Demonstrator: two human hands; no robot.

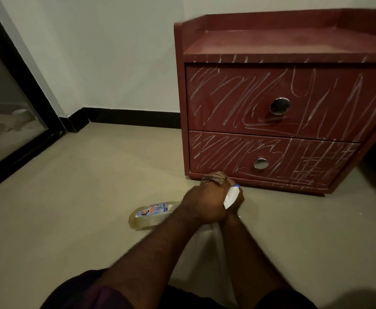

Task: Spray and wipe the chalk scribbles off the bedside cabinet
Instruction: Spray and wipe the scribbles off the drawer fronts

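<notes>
Bottle (pixel 151 214) seemingly in left hand (pixel 204 206).

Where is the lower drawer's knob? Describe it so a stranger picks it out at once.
Start at the reddish-brown wooden bedside cabinet against the white wall, its two drawer fronts covered in white chalk scribbles. On the lower drawer sits a round shiny metal knob. Unlike the upper drawer's knob, it is the one nearer the floor.
</notes>
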